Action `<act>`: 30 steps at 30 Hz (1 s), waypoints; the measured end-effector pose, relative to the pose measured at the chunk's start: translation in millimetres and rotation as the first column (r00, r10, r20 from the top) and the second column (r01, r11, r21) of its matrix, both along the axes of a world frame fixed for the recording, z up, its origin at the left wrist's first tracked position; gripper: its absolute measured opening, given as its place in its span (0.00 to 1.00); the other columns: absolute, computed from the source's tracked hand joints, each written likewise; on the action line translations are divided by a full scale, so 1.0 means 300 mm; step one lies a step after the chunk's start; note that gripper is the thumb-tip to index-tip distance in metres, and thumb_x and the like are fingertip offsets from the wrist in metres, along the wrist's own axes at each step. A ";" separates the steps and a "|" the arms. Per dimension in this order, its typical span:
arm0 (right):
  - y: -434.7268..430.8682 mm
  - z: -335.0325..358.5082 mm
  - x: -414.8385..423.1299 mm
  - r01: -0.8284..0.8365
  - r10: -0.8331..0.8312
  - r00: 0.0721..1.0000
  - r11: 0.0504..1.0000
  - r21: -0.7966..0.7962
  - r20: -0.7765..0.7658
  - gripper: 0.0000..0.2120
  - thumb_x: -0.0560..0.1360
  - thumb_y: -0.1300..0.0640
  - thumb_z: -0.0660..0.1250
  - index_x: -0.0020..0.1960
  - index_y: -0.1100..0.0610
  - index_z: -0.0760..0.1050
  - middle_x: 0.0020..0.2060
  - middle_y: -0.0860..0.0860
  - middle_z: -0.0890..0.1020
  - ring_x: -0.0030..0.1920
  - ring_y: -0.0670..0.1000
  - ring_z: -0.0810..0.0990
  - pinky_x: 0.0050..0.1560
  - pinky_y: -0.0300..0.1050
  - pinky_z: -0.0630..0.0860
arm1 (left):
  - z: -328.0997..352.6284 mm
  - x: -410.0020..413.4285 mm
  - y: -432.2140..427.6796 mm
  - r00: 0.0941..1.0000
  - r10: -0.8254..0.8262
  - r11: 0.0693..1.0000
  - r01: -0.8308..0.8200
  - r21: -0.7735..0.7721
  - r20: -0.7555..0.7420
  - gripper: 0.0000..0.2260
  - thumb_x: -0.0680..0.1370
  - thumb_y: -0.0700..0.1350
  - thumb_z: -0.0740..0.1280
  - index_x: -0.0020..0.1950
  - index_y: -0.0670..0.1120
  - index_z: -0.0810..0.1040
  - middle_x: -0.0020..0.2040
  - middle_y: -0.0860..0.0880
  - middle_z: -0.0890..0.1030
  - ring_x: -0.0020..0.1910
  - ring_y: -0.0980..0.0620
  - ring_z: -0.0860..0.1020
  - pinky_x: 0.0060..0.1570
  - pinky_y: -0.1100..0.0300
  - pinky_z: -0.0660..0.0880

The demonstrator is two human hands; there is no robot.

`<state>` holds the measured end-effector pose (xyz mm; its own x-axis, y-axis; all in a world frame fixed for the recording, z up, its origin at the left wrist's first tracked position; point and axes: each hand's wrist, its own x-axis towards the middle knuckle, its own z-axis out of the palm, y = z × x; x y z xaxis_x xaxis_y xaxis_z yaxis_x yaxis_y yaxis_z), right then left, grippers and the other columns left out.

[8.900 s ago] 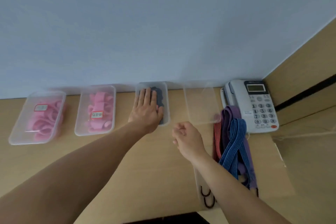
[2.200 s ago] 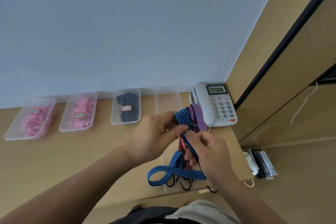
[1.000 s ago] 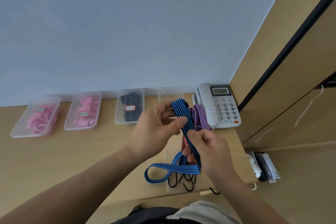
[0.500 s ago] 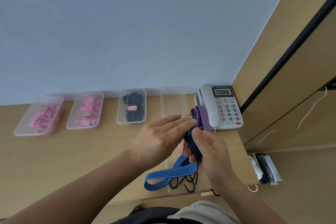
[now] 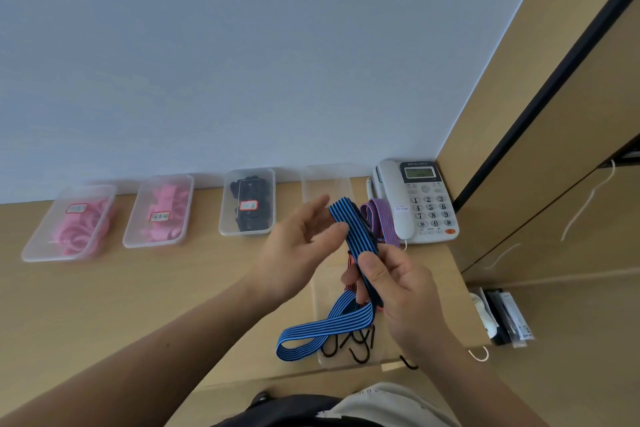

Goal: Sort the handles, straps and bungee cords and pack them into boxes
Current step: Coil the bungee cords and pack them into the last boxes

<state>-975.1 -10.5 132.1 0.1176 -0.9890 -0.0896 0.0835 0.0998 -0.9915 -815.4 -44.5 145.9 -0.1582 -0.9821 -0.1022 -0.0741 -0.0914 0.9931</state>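
My right hand (image 5: 398, 291) grips a blue striped bungee cord (image 5: 356, 239) above the desk, thumb pressed on the doubled band. The cord's upper fold rises to the fingertips of my left hand (image 5: 298, 246), whose fingers are spread and nearly straight, touching the fold. Its lower loop (image 5: 311, 336) lies on the desk. Below lie a purple cord (image 5: 381, 222), a red cord (image 5: 349, 256) and black hooks (image 5: 356, 347) on a clear lid (image 5: 320, 291). An empty clear box (image 5: 325, 184) stands behind.
Along the wall stand two closed boxes of pink parts (image 5: 69, 222) (image 5: 159, 211) and a box of black parts (image 5: 247, 206). A white telephone (image 5: 415, 201) sits in the right corner by a wooden panel (image 5: 554, 114). Small packets (image 5: 502, 315) lie below right.
The blue cord's upper fold has risen again between my hands. My left hand's fingers stay loosened since it let go of its pinch a second ago. My right hand keeps its grip.
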 end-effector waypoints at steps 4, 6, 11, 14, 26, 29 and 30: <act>0.004 -0.005 0.000 0.004 -0.006 0.999 0.999 -0.049 -0.042 0.12 0.73 0.50 0.64 0.47 0.58 0.78 0.33 0.53 0.83 0.29 0.48 0.75 0.35 0.46 0.75 | 0.020 0.002 0.006 0.964 -0.180 0.972 0.205 0.115 -0.195 0.10 0.80 0.42 0.65 0.57 0.38 0.79 0.48 0.41 0.84 0.39 0.46 0.79 0.46 0.53 0.79; 0.002 -0.008 -0.002 0.027 -0.030 0.997 0.999 -0.047 -0.073 0.11 0.74 0.52 0.65 0.45 0.60 0.78 0.32 0.54 0.83 0.27 0.48 0.74 0.32 0.43 0.74 | 0.028 -0.003 0.008 0.979 -0.119 0.988 0.133 0.076 -0.164 0.08 0.79 0.38 0.67 0.57 0.39 0.78 0.48 0.43 0.85 0.40 0.50 0.80 0.44 0.56 0.78; -0.007 -0.010 -0.005 0.074 -0.074 0.991 0.997 0.002 -0.116 0.19 0.71 0.45 0.65 0.39 0.62 0.77 0.27 0.55 0.81 0.23 0.47 0.72 0.25 0.37 0.70 | 0.037 -0.024 0.013 0.997 0.010 0.998 -0.016 -0.064 -0.081 0.10 0.76 0.35 0.70 0.55 0.45 0.76 0.46 0.45 0.86 0.41 0.51 0.82 0.41 0.58 0.78; -0.007 -0.012 -0.004 0.071 -0.068 0.988 0.997 0.014 -0.140 0.22 0.71 0.43 0.65 0.37 0.63 0.76 0.26 0.55 0.81 0.22 0.48 0.72 0.25 0.38 0.70 | 0.032 -0.020 0.019 0.994 0.077 0.978 -0.061 -0.199 0.077 0.12 0.75 0.37 0.72 0.54 0.49 0.76 0.47 0.50 0.86 0.45 0.54 0.84 0.46 0.58 0.81; -0.003 0.008 -0.002 0.036 -0.035 0.999 0.999 0.022 -0.017 0.26 0.71 0.37 0.62 0.37 0.61 0.77 0.28 0.57 0.80 0.24 0.51 0.72 0.26 0.39 0.69 | -0.061 0.012 -0.004 0.744 0.390 0.421 0.380 -0.823 0.543 0.13 0.76 0.38 0.69 0.59 0.44 0.74 0.52 0.46 0.84 0.47 0.47 0.82 0.44 0.55 0.79; -0.009 0.004 0.001 0.050 -0.049 0.998 0.998 0.027 -0.027 0.31 0.68 0.34 0.63 0.38 0.65 0.76 0.27 0.56 0.80 0.24 0.49 0.72 0.26 0.38 0.69 | -0.069 0.015 -0.012 0.710 0.417 0.384 0.428 -0.818 0.568 0.12 0.76 0.36 0.70 0.59 0.42 0.76 0.53 0.46 0.84 0.44 0.44 0.82 0.38 0.53 0.79; -0.011 0.004 0.001 0.052 -0.051 0.998 0.998 0.021 -0.029 0.32 0.68 0.34 0.63 0.38 0.66 0.76 0.27 0.56 0.80 0.23 0.49 0.72 0.26 0.37 0.69 | -0.068 0.021 -0.017 0.700 0.422 0.372 0.446 -0.814 0.576 0.12 0.76 0.36 0.70 0.59 0.41 0.78 0.54 0.45 0.84 0.44 0.44 0.82 0.38 0.53 0.79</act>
